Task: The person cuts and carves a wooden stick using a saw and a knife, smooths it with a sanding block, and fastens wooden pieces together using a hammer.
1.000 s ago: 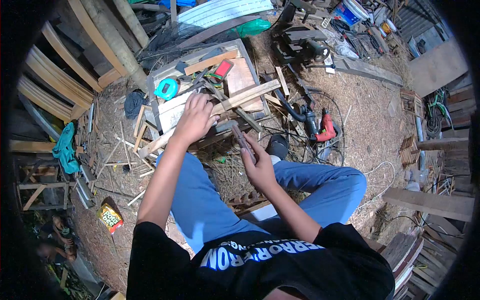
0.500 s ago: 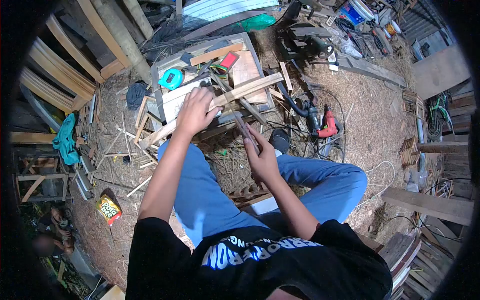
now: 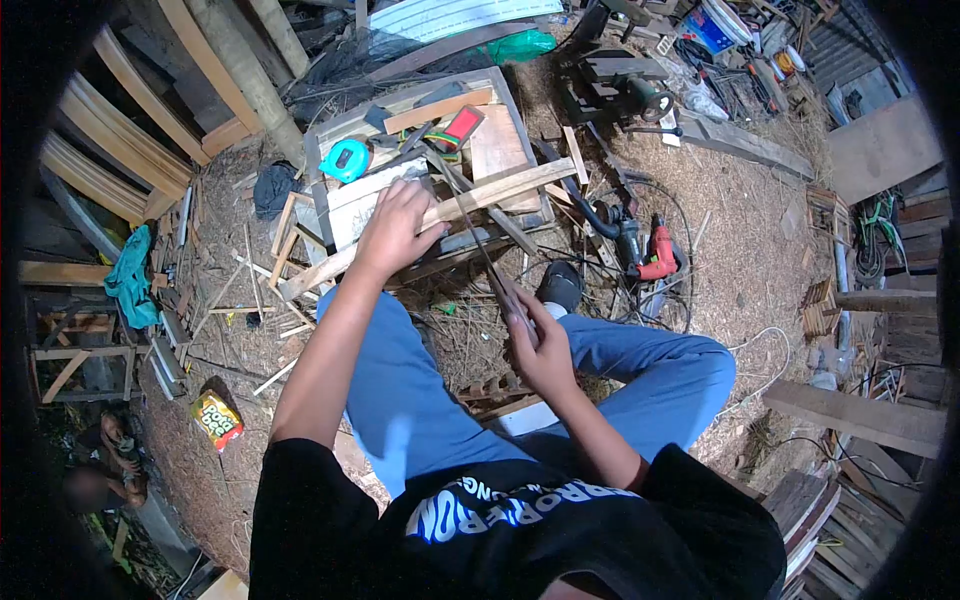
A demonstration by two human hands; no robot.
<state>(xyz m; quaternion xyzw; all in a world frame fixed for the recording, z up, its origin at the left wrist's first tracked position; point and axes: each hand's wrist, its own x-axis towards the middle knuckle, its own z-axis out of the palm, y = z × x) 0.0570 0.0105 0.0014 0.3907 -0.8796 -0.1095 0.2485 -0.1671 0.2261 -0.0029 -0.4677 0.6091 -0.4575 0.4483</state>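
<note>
My left hand presses on a long pale wooden strip, which lies slantwise across a low work board. The fingers are wrapped over the strip's middle. My right hand grips the handle of a thin dark saw-like tool; its blade points up and to the left, and its upper part meets or crosses the strip. On the board lie a turquoise tape measure, a red-faced item, a white sheet with markings and some wood offcuts.
Right of the board lie a red and black power tool and its cables. A machine stands beyond. Wood scraps and a yellow snack packet are on the ground at left. Another person is at the lower left edge.
My right hand has moved slightly down and to the right, and more of the tool's blade shows, now at the strip. My left hand stays on the strip.
</note>
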